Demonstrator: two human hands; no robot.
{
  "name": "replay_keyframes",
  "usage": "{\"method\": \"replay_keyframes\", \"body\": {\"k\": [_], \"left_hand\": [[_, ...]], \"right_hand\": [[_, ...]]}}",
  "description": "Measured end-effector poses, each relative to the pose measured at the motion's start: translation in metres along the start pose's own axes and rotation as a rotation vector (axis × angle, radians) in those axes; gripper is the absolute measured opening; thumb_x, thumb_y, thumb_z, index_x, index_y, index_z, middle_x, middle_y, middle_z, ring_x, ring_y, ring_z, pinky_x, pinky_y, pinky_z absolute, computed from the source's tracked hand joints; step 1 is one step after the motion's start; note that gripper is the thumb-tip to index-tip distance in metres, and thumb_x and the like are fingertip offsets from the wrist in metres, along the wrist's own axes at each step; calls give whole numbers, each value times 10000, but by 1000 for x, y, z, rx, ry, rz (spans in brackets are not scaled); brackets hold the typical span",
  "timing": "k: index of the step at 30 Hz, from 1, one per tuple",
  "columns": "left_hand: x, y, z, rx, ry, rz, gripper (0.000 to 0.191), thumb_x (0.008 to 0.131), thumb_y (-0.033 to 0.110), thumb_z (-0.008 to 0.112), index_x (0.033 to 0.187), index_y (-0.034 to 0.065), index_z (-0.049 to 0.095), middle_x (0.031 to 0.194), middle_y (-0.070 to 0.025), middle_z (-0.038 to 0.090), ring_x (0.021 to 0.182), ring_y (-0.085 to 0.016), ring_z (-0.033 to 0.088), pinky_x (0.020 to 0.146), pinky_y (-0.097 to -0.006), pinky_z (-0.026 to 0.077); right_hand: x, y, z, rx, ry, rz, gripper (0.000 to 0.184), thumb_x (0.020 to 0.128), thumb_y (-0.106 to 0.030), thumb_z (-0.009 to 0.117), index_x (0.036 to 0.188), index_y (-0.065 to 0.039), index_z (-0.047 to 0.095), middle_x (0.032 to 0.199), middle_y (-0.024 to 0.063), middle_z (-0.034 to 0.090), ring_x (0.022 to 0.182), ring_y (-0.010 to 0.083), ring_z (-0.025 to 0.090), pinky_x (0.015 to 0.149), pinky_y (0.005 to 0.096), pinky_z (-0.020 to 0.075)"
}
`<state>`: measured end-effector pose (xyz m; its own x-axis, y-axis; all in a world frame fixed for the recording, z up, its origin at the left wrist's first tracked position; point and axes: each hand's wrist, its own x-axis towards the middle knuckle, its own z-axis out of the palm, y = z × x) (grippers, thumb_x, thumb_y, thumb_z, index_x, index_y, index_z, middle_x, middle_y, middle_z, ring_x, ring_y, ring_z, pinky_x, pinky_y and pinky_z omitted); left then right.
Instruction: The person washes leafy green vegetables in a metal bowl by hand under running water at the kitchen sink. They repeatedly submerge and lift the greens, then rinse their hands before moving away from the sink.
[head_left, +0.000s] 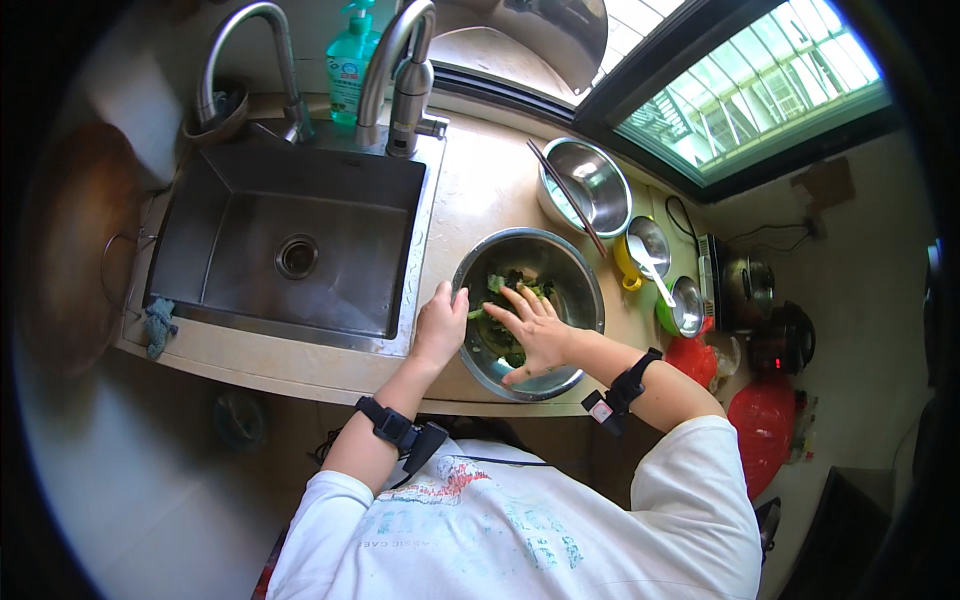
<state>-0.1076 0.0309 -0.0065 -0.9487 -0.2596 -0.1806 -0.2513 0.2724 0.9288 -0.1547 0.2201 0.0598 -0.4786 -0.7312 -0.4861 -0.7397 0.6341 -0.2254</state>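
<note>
A large stainless steel bowl (581, 277) stands on the counter before me with leafy greens (517, 341) in it. My left hand (441, 322) grips the left side of its rim, thumb at the upper edge. Over the greens, inside the bowl, my right hand (536, 330) has its fingers spread and appears to touch the leaves. It hides part of the greens, so their full amount cannot be seen.
Left of the bowl is a steel sink (225, 247) with a curved faucet (405, 75). Behind stands another steel bowl (559, 202) with chopsticks (566, 196) across it. To the right are a yellow cup (628, 262), a white spoon (651, 266), a green bowl (686, 307) and red plastic bags (690, 364).
</note>
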Motion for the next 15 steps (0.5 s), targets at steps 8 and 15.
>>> {"method": "replay_keyframes", "body": {"k": [8, 15], "left_hand": [[-1, 0, 0, 1, 22, 25, 264, 936, 253, 515, 924, -11, 508, 768, -260, 606, 731, -425, 602, 625, -452, 461], [2, -5, 2, -24, 6, 18, 278, 935, 285, 501, 920, 8, 488, 784, -278, 614, 784, -467, 592, 649, -510, 462]], "right_hand": [[7, 24, -4, -212, 286, -23, 1174, 448, -420, 823, 1455, -256, 243, 1458, 182, 269, 1312, 425, 296, 1013, 593, 291], [17, 39, 2, -116, 210, 1, 1264, 414, -368, 891, 1469, -285, 200, 1386, 230, 317, 1145, 423, 448, 897, 502, 453]]}}
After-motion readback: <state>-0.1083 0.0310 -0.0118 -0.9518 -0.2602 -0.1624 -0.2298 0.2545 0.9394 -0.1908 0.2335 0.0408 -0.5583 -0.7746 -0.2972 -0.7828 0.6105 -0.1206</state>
